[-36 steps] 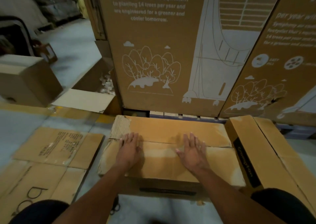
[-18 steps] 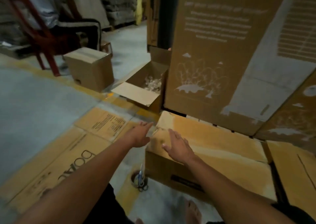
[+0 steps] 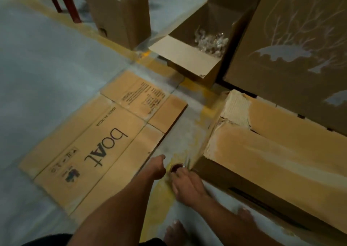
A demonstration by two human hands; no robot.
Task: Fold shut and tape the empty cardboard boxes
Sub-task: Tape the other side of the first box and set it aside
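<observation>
Cardboard box [image 3: 272,163] on floor at right, long axis running near-right to far-left; 2 top flaps folded down, seam between them not yet taped. Far-left flap corner torn, corrugation exposed.

Tape roll [image 3: 176,168] on floor just beside near-left corner of box, partly hidden; thin metal item, likely scissors [image 3: 187,164], lying at it, too blurred to confirm.

Right hand [image 3: 185,186] reaching down over roll, fingertips at or on it, fingers loosely curved; grip not confirmed, cannot tell if anything held. Left hand [image 3: 156,168] just left of roll, fingers turned away from camera, state not readable; nothing seen in it.

Key relation: roll lies between the 2 hands, just far of right hand, touching-close to box corner. Right hand judged nearer, likely the one to lift it.

Flattened carton [image 3: 105,138] marked "boAt" lying left. Open box [image 3: 199,45] with clear plastic far
</observation>
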